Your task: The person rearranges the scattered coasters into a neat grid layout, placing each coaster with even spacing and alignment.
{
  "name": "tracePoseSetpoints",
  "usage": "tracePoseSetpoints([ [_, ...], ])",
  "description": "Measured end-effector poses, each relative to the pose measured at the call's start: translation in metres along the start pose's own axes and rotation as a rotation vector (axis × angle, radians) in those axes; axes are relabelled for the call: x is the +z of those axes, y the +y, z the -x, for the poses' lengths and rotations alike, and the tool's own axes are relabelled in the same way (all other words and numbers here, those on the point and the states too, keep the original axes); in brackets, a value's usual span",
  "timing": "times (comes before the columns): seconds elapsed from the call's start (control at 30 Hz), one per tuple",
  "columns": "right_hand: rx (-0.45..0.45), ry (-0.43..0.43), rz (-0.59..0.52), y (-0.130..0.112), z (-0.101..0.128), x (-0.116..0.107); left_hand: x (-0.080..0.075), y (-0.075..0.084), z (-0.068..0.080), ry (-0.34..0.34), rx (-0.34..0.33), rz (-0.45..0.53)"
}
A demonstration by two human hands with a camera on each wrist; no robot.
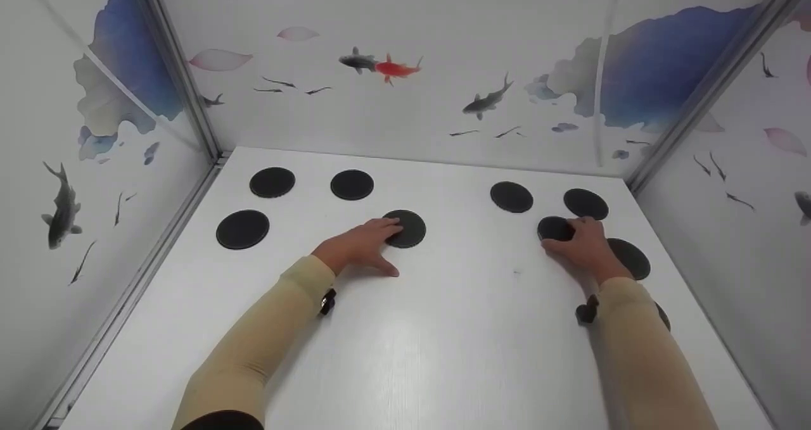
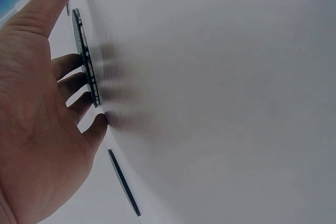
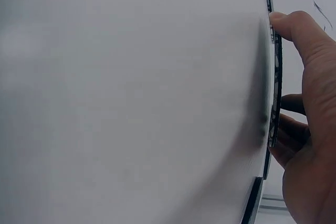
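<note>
Flat black round discs lie on a white tabletop. My left hand [image 1: 361,246] rests its fingertips on one black disc [image 1: 410,230] near the middle, its thumb spread away from it. In the left wrist view, the fingers [image 2: 68,66] reach that disc's edge [image 2: 90,72]. Farther right, my right hand [image 1: 584,245] holds another black disc [image 1: 554,228] between thumb and fingers. Seen from the right wrist, this disc [image 3: 277,87] is edge-on, thumb at one end and fingers at the other, standing slightly off the table.
Three black discs, one of them nearest the left wall [image 1: 242,229], lie at the left. More lie around my right hand, including a back one [image 1: 511,197] and one partly behind the wrist [image 1: 630,259]. White walls painted with fish [image 1: 485,97] enclose the table [image 1: 443,354] on three sides.
</note>
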State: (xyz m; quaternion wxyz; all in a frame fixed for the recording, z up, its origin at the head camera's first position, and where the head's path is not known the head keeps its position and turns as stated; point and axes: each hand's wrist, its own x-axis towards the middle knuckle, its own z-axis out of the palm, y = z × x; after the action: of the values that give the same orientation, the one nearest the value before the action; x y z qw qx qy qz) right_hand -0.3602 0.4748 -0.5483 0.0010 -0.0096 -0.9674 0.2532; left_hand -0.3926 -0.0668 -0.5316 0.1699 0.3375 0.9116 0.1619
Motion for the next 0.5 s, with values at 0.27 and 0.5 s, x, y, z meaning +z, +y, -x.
tracePoseSetpoints([
  [0.27,-0.055,-0.001,0.027,-0.018,-0.005,0.007,0.001,0.000,0.001,0.003,-0.006,0.010],
  [0.5,-0.090,-0.030,0.003,-0.044,-0.006,0.012,0.001,0.000,0.001,0.007,-0.011,-0.002],
])
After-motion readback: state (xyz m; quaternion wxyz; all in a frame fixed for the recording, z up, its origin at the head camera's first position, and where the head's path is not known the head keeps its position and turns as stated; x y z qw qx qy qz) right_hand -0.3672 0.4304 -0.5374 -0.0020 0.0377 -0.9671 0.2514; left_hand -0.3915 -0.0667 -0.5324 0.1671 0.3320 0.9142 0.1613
